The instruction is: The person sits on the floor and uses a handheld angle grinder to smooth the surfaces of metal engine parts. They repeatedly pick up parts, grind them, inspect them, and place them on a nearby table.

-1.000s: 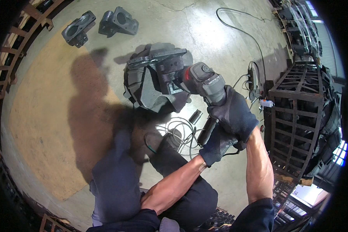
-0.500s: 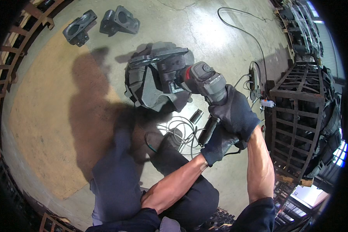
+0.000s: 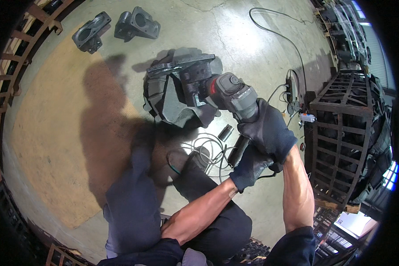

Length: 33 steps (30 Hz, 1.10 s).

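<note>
Both my gloved hands are closed on an angle grinder (image 3: 236,94), its grey head with a red ring pointing up and left. My right hand (image 3: 272,131) wraps the grinder's body just behind the head. Below it, my left hand (image 3: 252,167) is closed at the rear of the tool, beside a black cylindrical part. The grinder's head is up against the right side of a large dark metal casting (image 3: 166,95), which stands on the floor. The disc and its exact contact point are hidden behind the head.
Two smaller castings (image 3: 92,33) (image 3: 139,24) lie at the far left. A coiled cable (image 3: 204,150) and a short dark cylinder (image 3: 225,133) are near my knees. A power strip (image 3: 290,91) and a spray can (image 3: 307,118) sit by a metal cage (image 3: 339,133) on the right.
The grinder's head has shifted slightly left and down along the casting, with both hands following a little. The casting stays in place.
</note>
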Each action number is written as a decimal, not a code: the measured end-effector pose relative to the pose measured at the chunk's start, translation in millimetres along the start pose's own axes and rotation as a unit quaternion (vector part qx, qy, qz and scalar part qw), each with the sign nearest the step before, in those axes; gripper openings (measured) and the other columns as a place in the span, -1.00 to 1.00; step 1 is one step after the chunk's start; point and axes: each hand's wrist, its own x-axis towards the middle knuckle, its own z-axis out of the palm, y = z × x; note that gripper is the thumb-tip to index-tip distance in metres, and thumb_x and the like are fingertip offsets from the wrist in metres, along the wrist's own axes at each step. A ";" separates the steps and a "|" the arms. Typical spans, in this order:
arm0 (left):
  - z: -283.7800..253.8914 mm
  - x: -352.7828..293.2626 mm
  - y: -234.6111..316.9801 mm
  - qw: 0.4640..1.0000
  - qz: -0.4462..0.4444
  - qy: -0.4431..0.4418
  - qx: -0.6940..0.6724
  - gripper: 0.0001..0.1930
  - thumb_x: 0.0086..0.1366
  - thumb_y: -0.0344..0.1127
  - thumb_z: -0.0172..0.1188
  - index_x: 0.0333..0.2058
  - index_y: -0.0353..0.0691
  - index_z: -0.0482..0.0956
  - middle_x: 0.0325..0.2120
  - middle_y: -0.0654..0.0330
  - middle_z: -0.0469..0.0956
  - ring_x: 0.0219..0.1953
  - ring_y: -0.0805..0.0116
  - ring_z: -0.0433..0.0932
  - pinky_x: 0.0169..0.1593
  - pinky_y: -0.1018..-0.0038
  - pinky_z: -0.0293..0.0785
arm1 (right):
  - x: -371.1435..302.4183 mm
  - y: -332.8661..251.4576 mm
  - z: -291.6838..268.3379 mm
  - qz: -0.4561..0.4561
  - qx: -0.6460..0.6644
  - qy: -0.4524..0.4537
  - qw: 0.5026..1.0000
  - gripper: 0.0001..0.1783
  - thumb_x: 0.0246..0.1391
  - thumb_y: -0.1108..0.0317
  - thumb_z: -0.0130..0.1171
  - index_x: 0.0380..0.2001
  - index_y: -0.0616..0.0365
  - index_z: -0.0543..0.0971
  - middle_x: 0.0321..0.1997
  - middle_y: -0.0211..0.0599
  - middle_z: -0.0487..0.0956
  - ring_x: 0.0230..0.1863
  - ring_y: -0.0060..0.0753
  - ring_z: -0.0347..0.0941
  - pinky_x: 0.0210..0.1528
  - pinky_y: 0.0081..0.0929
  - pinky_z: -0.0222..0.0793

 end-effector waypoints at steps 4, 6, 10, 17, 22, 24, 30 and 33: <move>6.0 -0.2 -10.9 0.999 0.035 0.038 0.017 -0.30 0.21 -0.51 0.31 0.26 -0.36 0.15 0.12 0.07 0.42 0.14 0.29 0.45 0.19 0.36 0.45 | -1.1 5.7 1.6 -0.001 -0.011 -0.004 1.000 -0.38 -0.25 0.16 0.40 -0.15 0.36 0.49 -0.33 0.17 0.64 -0.20 0.14 0.62 -0.13 -0.23 0.50; 12.4 -2.5 -2.4 0.995 0.053 0.050 0.065 -0.32 0.22 -0.51 0.31 0.25 -0.36 0.16 0.10 0.08 0.43 0.13 0.30 0.45 0.18 0.37 0.46 | -1.8 8.1 1.7 -0.003 -0.007 0.006 1.000 -0.39 -0.23 0.16 0.39 -0.15 0.37 0.49 -0.32 0.17 0.64 -0.20 0.15 0.62 -0.12 -0.22 0.50; 7.8 4.4 1.5 0.999 0.012 0.027 -0.027 -0.39 0.24 -0.49 0.29 0.21 -0.36 0.23 0.05 0.09 0.47 0.08 0.32 0.47 0.17 0.36 0.46 | 1.3 6.0 -1.6 -0.009 0.002 0.014 1.000 -0.41 -0.20 0.17 0.37 -0.15 0.38 0.49 -0.31 0.17 0.64 -0.19 0.15 0.62 -0.10 -0.23 0.50; -17.5 15.4 -22.4 0.988 -0.002 0.035 0.152 -0.42 0.22 -0.49 0.30 0.17 -0.40 0.27 0.01 0.08 0.50 0.03 0.32 0.50 0.14 0.39 0.47 | 20.9 26.6 3.6 -0.095 -0.044 0.040 0.994 -0.40 -0.19 0.16 0.35 -0.14 0.41 0.49 -0.32 0.15 0.64 -0.18 0.11 0.62 -0.10 -0.25 0.49; -7.3 11.8 -34.4 0.996 0.049 0.045 -0.066 -0.39 0.22 -0.55 0.27 0.21 -0.41 0.23 0.07 0.08 0.45 0.08 0.33 0.46 0.18 0.38 0.44 | 11.7 0.5 -6.3 -0.010 -0.002 0.004 1.000 -0.40 -0.20 0.16 0.34 -0.14 0.41 0.49 -0.32 0.13 0.64 -0.19 0.09 0.63 -0.09 -0.27 0.50; -2.4 10.7 -34.6 0.995 0.059 0.052 -0.068 -0.38 0.22 -0.56 0.26 0.22 -0.41 0.21 0.09 0.08 0.44 0.09 0.34 0.45 0.19 0.38 0.43 | 9.4 5.7 -3.6 -0.019 0.011 0.007 1.000 -0.45 -0.21 0.20 0.31 -0.18 0.39 0.49 -0.34 0.06 0.63 -0.26 0.05 0.61 -0.15 -0.26 0.50; -0.1 8.7 -26.2 0.996 0.061 0.054 0.026 -0.40 0.24 -0.56 0.24 0.22 -0.41 0.21 0.11 0.08 0.43 0.10 0.34 0.45 0.19 0.38 0.43 | 8.2 3.8 -6.8 -0.009 0.017 0.006 1.000 -0.43 -0.21 0.18 0.32 -0.16 0.38 0.50 -0.34 0.10 0.64 -0.24 0.03 0.62 -0.14 -0.28 0.50; -13.0 14.2 -30.7 0.998 0.027 0.023 0.057 -0.40 0.25 -0.52 0.25 0.22 -0.42 0.21 0.10 0.07 0.43 0.10 0.34 0.45 0.18 0.39 0.43 | 11.5 3.5 -5.1 -0.021 0.015 0.008 1.000 -0.45 -0.22 0.19 0.31 -0.19 0.39 0.50 -0.39 0.03 0.62 -0.30 -0.07 0.60 -0.17 -0.29 0.49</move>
